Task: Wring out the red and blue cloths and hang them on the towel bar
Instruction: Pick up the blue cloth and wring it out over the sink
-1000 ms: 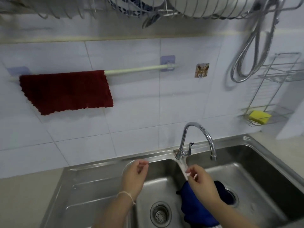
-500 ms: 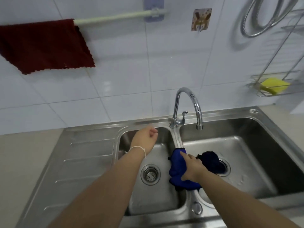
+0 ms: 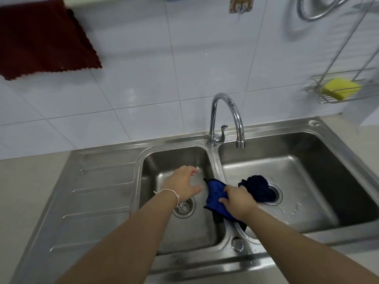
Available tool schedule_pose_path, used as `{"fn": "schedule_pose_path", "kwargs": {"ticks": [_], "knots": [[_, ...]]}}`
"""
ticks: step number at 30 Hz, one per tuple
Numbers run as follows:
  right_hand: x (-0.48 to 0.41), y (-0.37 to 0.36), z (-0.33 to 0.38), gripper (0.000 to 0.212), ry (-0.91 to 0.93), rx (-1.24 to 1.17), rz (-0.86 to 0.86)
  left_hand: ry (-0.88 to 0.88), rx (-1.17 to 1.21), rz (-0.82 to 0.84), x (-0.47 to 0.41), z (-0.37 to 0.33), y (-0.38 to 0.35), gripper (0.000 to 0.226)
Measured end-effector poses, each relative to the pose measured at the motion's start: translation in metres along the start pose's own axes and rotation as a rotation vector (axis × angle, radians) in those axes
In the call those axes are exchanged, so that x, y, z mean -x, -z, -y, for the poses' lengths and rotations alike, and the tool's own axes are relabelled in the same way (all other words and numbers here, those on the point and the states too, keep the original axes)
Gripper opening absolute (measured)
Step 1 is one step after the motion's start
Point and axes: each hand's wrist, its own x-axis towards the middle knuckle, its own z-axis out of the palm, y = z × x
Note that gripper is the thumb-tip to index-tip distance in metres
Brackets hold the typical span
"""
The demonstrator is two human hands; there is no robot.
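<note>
The red cloth (image 3: pixel 43 37) hangs spread over the pale towel bar (image 3: pixel 114 0) at the top left. The blue cloth (image 3: pixel 216 193) lies draped over the divider of the steel double sink (image 3: pixel 215 160), its darker wet end bunched by the right drain. My right hand (image 3: pixel 238 199) grips the cloth on the divider. My left hand (image 3: pixel 183 186) hovers over the left basin with its fingers apart, a short gap from the cloth's left edge, holding nothing.
A curved tap (image 3: pixel 225 117) stands behind the divider, spout over the right basin. A wire rack with a yellow sponge (image 3: pixel 340 88) hangs at the right wall. A shower hose (image 3: pixel 320 9) loops above. The drainboard (image 3: pixel 98 193) lies to the left.
The view has tilted down toward the sink. My right hand came down onto the blue cloth and took hold of it; my left hand opened and moved nearer to the cloth.
</note>
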Motion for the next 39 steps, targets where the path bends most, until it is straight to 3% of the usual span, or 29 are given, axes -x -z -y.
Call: {"fn": "schedule_pose_path", "kwargs": {"ticks": [3, 7, 10, 12, 14, 17, 20, 23, 25, 28, 32, 36, 39], "knots": [[0.0, 0.026, 0.015, 0.035, 0.096, -0.15, -0.081, -0.161, -0.269, 0.171, -0.002, -0.006, -0.001, 0.11], [0.006, 0.065, 0.028, 0.02, 0.267, -0.323, -0.023, -0.279, -0.392, 0.193, 0.001, -0.018, -0.003, 0.128], [0.018, 0.089, 0.038, 0.006, 0.371, -0.485, -0.036, -0.247, -0.144, 0.056, 0.004, -0.026, -0.001, 0.1], [0.027, 0.102, 0.044, 0.005, 0.354, -0.598, -0.017, -0.169, 0.089, -0.021, 0.008, -0.029, 0.008, 0.051], [0.035, 0.11, 0.046, 0.017, 0.34, -0.677, 0.004, -0.081, 0.26, -0.083, 0.007, -0.03, 0.018, 0.012], [0.041, 0.112, 0.05, 0.054, 0.314, -0.796, 0.095, 0.077, 0.68, -0.24, 0.008, -0.042, 0.035, 0.021], [0.044, 0.104, 0.056, 0.08, 0.326, -0.885, 0.133, 0.207, 0.927, -0.224, 0.01, -0.048, 0.047, 0.039], [0.046, 0.091, 0.065, 0.083, 0.323, -0.922, 0.151, 0.297, 1.165, -0.229, 0.015, -0.055, 0.057, 0.027], [0.044, 0.086, 0.071, 0.072, 0.303, -0.929, 0.132, 0.309, 1.221, -0.226, 0.019, -0.057, 0.067, 0.026], [0.034, 0.089, 0.081, 0.04, 0.305, -0.848, -0.002, 0.328, 1.206, -0.277, 0.023, -0.036, 0.084, 0.016], [0.029, 0.12, 0.104, 0.02, 0.339, -0.751, -0.234, 0.306, 0.93, -0.246, 0.042, -0.003, 0.107, 0.012], [0.028, 0.158, 0.129, 0.006, 0.414, -0.663, -0.373, 0.176, 0.587, -0.192, 0.059, 0.012, 0.124, 0.039], [0.029, 0.181, 0.155, 0.008, 0.517, -0.562, -0.294, -0.028, 0.528, -0.254, 0.06, 0.011, 0.127, 0.085]]}}
